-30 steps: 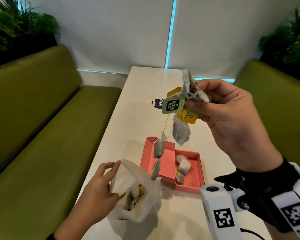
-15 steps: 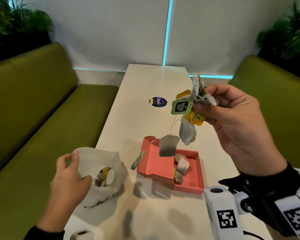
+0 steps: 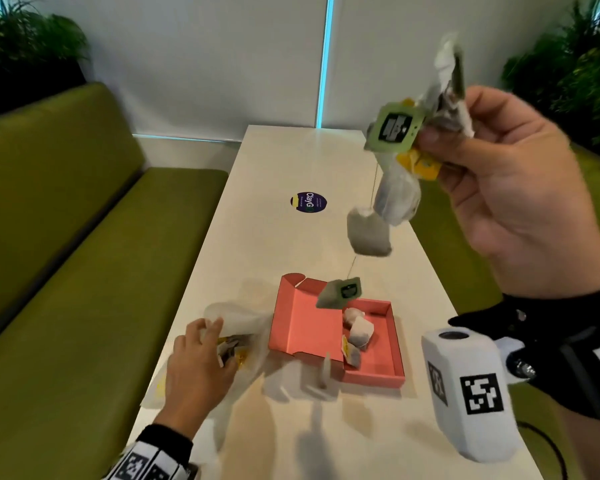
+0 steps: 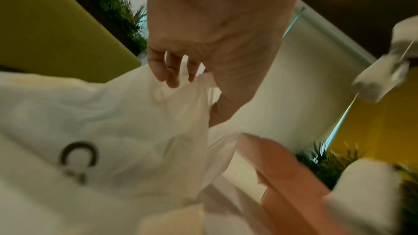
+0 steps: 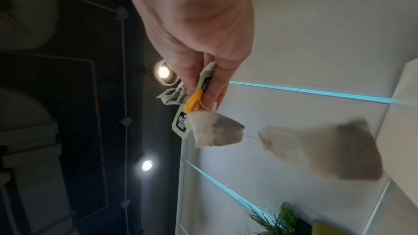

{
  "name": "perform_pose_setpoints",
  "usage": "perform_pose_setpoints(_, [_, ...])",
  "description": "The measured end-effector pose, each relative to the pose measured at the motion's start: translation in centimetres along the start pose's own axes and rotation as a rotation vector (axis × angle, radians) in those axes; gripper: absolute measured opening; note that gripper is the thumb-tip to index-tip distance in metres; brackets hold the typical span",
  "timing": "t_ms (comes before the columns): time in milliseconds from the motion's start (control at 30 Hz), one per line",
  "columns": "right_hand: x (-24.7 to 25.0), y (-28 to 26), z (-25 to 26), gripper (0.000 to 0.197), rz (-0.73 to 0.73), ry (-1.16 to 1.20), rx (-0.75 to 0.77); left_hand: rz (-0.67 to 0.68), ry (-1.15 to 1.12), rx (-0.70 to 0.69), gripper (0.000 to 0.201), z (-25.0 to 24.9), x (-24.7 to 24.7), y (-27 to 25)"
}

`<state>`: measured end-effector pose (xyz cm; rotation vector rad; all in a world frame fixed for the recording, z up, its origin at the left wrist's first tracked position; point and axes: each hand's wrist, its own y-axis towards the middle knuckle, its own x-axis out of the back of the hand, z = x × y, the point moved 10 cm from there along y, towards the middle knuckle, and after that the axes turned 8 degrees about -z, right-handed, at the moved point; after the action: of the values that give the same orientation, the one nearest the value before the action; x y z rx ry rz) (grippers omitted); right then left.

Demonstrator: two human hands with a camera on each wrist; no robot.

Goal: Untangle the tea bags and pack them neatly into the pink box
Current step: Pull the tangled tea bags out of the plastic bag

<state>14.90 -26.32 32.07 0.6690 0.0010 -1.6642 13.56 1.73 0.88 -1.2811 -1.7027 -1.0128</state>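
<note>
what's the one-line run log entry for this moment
right hand: pinches tangled tea bag cluster aloft | left hand: on white plastic bag | open pink cardboard box: few bags inside
</note>
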Motion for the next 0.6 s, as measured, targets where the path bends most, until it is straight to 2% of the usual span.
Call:
perform_pose_setpoints(100, [-0.8,0.8,1.6,0.025,0.033,-0.003,0.043,0.025,0.028,-0.018,0.078,0.2,-1.9,0.2])
perform_pose_setpoints(167, [-1.1,1.1,2.3,0.026,0.049,-0.017,0.059,0.102,0.017,0.005,0.088,0.4,-3.3,-0.1])
perform_pose_setpoints(267, [-1.0,1.3,2.6,0.026,0.053,-0.046,0.072,0.094,0.023,0.023,0.097,0.9,-4.4,0.1])
perform_pose_setpoints(300, [-0.9,1.3,2.6,0.026,0.051,-0.056,0.072,0.094,0.024,0.035,0.092,0.9,-4.7,0.2])
perform_pose_setpoints(400, [-0.6,1.3,2.4,0.027,0.042,-0.061,0.060,-0.001,0.083,-0.021,0.056,0.7,-4.6,0.7])
perform_pose_setpoints(600, [-0.4,1.4,1.6,0.026,0.031,-0.038,0.036,-0.171,0.254,-0.026,0.046,0.7,-4.0,1.2])
